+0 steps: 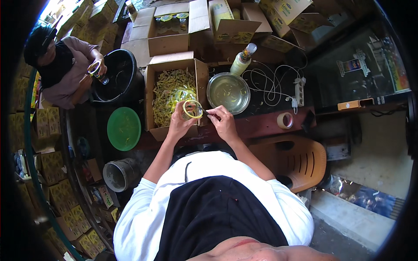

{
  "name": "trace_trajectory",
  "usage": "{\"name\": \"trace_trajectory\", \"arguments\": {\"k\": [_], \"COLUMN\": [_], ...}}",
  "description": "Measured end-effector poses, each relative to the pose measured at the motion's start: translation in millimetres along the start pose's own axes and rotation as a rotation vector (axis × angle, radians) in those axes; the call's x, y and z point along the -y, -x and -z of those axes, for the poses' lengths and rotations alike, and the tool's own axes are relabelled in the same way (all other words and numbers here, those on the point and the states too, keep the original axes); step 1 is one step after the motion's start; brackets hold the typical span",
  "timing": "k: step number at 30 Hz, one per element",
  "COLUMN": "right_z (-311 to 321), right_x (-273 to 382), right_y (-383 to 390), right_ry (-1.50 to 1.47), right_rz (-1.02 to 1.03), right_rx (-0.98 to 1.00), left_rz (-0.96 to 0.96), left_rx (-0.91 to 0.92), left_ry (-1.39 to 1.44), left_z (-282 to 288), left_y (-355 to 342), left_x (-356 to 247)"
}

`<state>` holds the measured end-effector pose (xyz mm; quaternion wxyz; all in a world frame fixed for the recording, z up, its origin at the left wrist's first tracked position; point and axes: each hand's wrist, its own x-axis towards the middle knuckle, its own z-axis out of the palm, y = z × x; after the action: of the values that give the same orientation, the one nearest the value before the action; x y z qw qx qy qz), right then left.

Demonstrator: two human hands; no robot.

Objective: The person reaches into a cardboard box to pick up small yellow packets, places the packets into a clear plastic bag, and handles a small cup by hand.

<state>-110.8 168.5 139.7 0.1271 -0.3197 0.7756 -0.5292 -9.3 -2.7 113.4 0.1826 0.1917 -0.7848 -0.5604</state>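
Note:
My left hand point(177, 124) is closed round a clear jar or cup point(192, 114) with a yellow rim, its mouth tilted toward me. Pinched in the fingers of my right hand point(224, 124) is a thin dark tool point(205, 112), its tip at the jar's rim; its exact kind is too small to tell. Both hands are over the near edge of an open cardboard box point(149, 93) filled with yellow-green scraps point(169, 85). Part of a shiny clear, yellowish item point(185, 93) shows on the scraps beyond the jar. Right of the box stands a round bowl point(210, 101) of liquid.
At the left a co-worker point(72, 65) handles a similar jar over a black tub point(138, 85). A green basin point(124, 129) and grey bucket point(117, 176) stand nearer. A tape roll point(285, 120), white cable point(267, 82) and power strip point(299, 89) lie right, beyond an orange chair point(300, 161).

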Motion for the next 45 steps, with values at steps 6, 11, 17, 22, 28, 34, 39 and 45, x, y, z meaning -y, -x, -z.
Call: {"name": "trace_trajectory", "arguments": {"k": [6,11,17,22,28,34,39,45], "right_z": [-20,-35,-42,-61,-84,-89,-89,-91], "right_x": [9,21,33,48,48,40,30,19], "right_y": [-4,-10,-16,-13,-5,-5,-17,-42], "right_ry": [0.12,0.198,0.241,0.416,0.581,0.752,0.802,0.786], "right_rz": [0.057,0.077,0.066,0.135,0.221,0.34,0.351,0.339], "right_rx": [-0.041,-0.056,-0.253,-0.25,-0.174,-0.196,-0.194,-0.176], "left_rz": [-0.004,-0.114,-0.147,-0.24,-0.274,-0.238,-0.212,-0.052], "left_rx": [0.077,0.075,0.131,0.109,0.119,0.205,0.26,0.39], "left_ry": [-0.143,-0.152,-0.233,-0.359,-0.409,-0.368,-0.349,-0.334], "left_z": [24,36,49,62,76,73,72,74], "left_y": [-10,-20,-27,-30,-37,-50,-69,-90], "left_x": [2,8,9,20,22,22,19,18]}}
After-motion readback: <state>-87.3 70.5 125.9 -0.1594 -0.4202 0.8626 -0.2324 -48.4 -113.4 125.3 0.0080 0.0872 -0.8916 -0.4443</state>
